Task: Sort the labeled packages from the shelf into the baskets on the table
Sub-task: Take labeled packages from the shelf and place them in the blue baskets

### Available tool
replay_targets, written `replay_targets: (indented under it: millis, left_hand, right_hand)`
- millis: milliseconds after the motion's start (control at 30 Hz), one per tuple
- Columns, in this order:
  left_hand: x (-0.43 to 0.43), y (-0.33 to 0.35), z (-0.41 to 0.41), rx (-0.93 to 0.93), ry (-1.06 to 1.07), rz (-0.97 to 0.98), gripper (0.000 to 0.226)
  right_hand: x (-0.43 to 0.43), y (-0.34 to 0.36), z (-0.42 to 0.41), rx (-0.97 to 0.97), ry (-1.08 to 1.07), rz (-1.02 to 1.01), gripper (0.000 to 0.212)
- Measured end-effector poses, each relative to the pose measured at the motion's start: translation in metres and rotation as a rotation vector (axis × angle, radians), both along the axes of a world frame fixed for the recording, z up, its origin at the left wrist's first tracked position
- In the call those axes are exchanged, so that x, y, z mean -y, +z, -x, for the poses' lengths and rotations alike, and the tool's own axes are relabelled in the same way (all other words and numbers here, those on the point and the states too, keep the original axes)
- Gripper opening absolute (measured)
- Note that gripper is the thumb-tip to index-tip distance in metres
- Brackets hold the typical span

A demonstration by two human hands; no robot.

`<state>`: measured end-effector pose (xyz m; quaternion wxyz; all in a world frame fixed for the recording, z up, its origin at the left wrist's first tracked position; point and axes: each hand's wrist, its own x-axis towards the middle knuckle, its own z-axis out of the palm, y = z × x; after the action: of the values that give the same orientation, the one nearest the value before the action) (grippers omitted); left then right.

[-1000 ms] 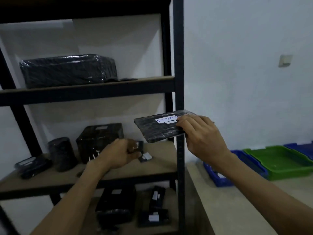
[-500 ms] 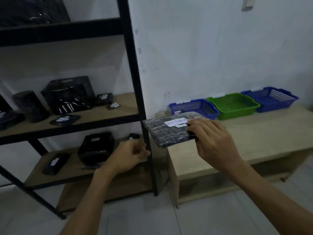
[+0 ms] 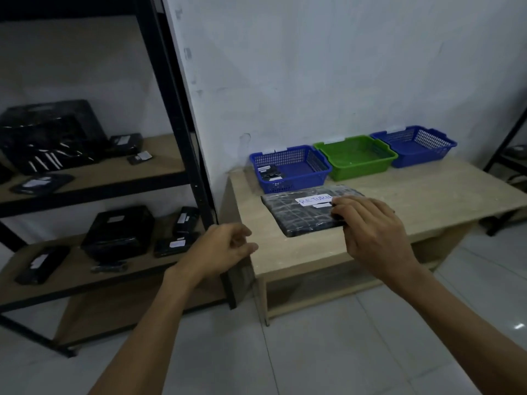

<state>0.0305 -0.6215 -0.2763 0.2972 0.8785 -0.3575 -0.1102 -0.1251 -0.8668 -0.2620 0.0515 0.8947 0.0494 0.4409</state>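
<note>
The shelf (image 3: 114, 181) has slid further left, and more of the counter (image 3: 427, 195) shows. The left grip (image 3: 222, 249) is loosely curled and empty beside the shelf post. The RETURN package (image 3: 302, 215) is now over the counter, its right edge pinched by the right grip (image 3: 370, 229). Three baskets stand behind: left blue basket (image 3: 296, 183), green basket (image 3: 356, 170), right blue basket (image 3: 419, 158).

Black package (image 3: 302, 213), white label (image 3: 313, 200); blue basket (image 3: 291, 166), green basket (image 3: 355, 156).

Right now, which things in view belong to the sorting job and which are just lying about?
Job: RETURN package, gripped by right hand; left blue basket, green basket, right blue basket on the table; labeled packages on the shelf.
Lying about: dark rack at right edge; left hand, idle, empty.
</note>
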Motion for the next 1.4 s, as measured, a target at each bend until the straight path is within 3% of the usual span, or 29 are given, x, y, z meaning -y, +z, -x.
replay_targets:
  millis: [400, 633, 967, 1200, 1400]
  left_hand:
    - [0.161, -0.032, -0.042, -0.071, 0.141, -0.143, 0.038]
    - [0.217, -0.044, -0.079, -0.074, 0.221, -0.196, 0.042]
    - [0.28, -0.097, -0.173, -0.15, 0.28, -0.148, 0.041]
    - [0.318, -0.123, -0.262, -0.19, 0.376, 0.0, 0.036]
    - [0.347, -0.143, -0.319, -0.178, 0.338, 0.051, 0.028]
  right_hand:
    - [0.179, -0.032, -0.064, -0.147, 0.027, -0.038, 0.025]
    - [0.241, -0.047, -0.109, -0.204, 0.029, -0.082, 0.027]
    - [0.3, -0.093, -0.215, -0.301, 0.028, -0.105, 0.028]
    - [0.331, -0.109, -0.316, -0.375, 0.014, -0.169, 0.024]
    - [0.351, -0.135, -0.391, -0.481, 0.013, -0.198, 0.026]
